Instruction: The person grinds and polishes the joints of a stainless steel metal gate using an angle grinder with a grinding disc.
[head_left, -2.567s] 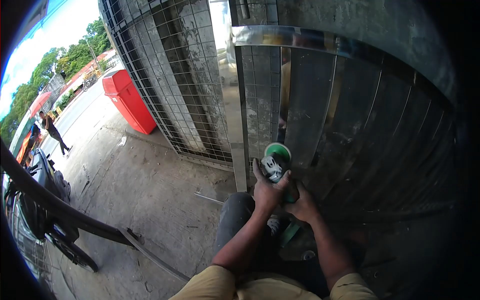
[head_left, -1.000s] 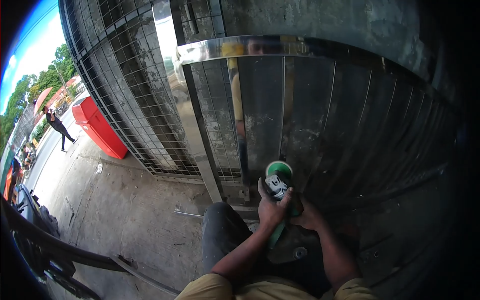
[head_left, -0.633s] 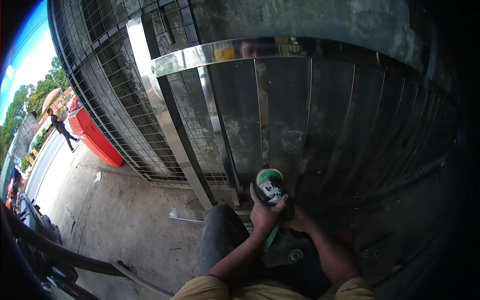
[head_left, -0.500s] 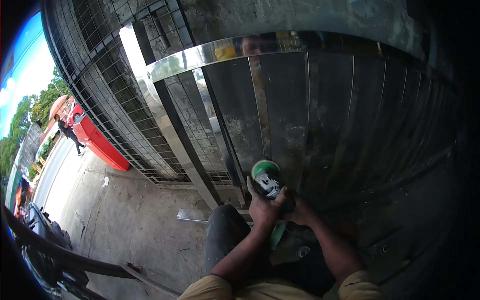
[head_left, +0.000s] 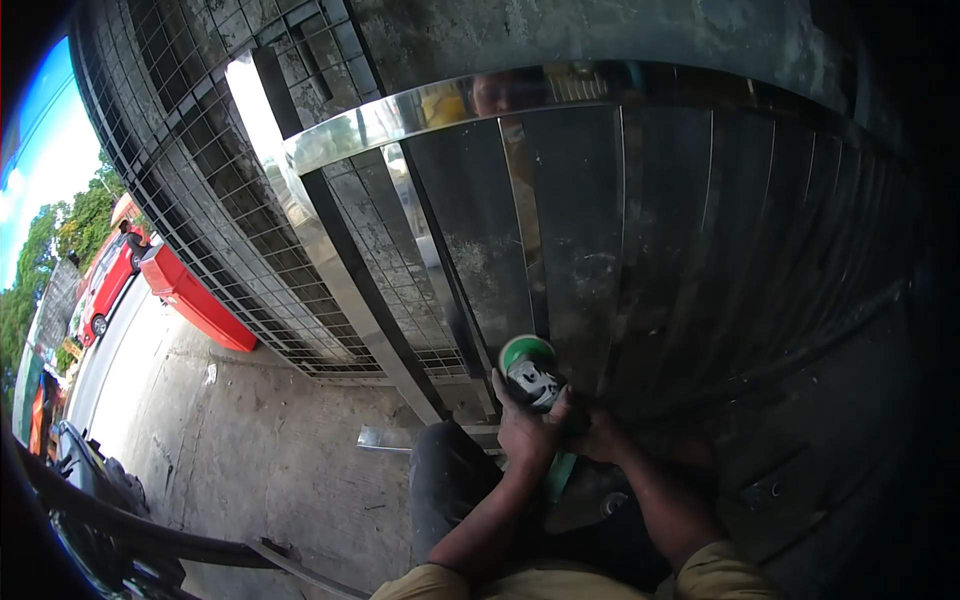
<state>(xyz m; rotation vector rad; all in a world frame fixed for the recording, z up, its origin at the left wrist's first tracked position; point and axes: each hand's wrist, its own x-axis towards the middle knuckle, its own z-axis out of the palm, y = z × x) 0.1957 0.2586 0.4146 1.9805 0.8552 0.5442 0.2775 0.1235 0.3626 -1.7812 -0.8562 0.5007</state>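
Both hands grip a handheld grinder with a green disc. My left hand is wrapped round the near left side of its head, and my right hand holds the body behind it, partly in shadow. The disc is at the lower end of an upright bar of a shiny metal railing; whether it touches the bar cannot be made out. A green strip hangs below the hands.
Wire mesh stands at the left, behind the railing. A short metal bar lies by my knee. Farther left are a red box, a person, a red car and a motorcycle.
The view has shifted slightly. The grinder sits a little lower in view, still in both hands. A red car has appeared on the road, and the person is now mostly behind the red box.
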